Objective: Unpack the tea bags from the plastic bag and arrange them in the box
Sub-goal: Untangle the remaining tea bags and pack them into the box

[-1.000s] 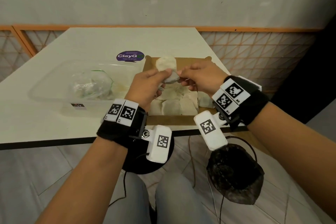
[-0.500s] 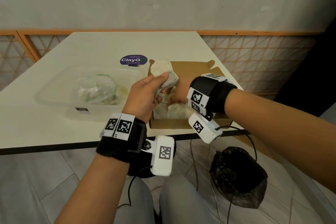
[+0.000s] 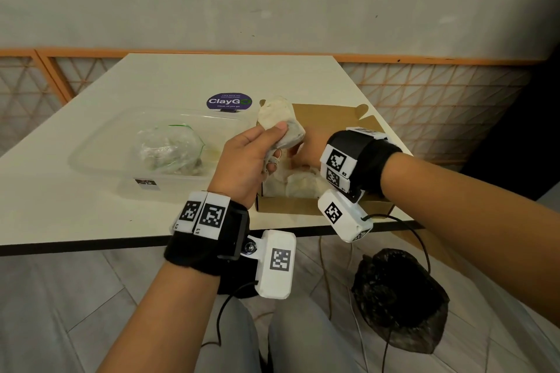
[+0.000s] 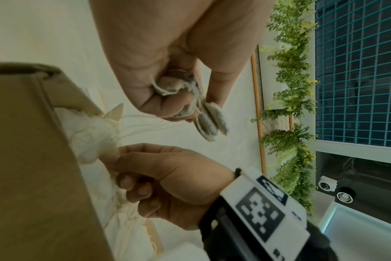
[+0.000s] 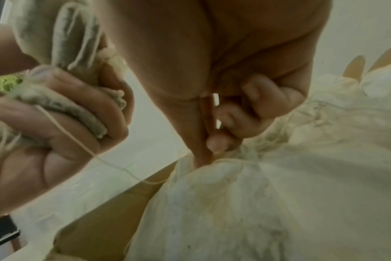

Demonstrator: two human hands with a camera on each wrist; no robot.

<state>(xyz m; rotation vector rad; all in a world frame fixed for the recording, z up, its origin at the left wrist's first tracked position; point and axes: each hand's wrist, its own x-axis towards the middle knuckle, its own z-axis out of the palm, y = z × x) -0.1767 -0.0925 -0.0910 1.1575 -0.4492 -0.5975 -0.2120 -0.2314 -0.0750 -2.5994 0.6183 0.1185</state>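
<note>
The surface (image 3: 91,215) is cream-white with a black front edge. The box (image 3: 333,115) is plain brown cardboard; the tea bags (image 3: 298,183) inside it are off-white, while the bunch of tea bags (image 3: 280,118) above it is cream mottled with grey. The tub (image 3: 100,157) is clear, the plastic bag (image 3: 166,148) in it clear with a green line. The round sticker (image 3: 229,101) at the far edge is purple with white lettering. Wrist markers (image 3: 209,215) show black-and-white squares on black bands.

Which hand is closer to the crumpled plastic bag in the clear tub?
The left hand. It holds tea bags just right of the plastic bag; the right hand is farther right, in the box.
</note>
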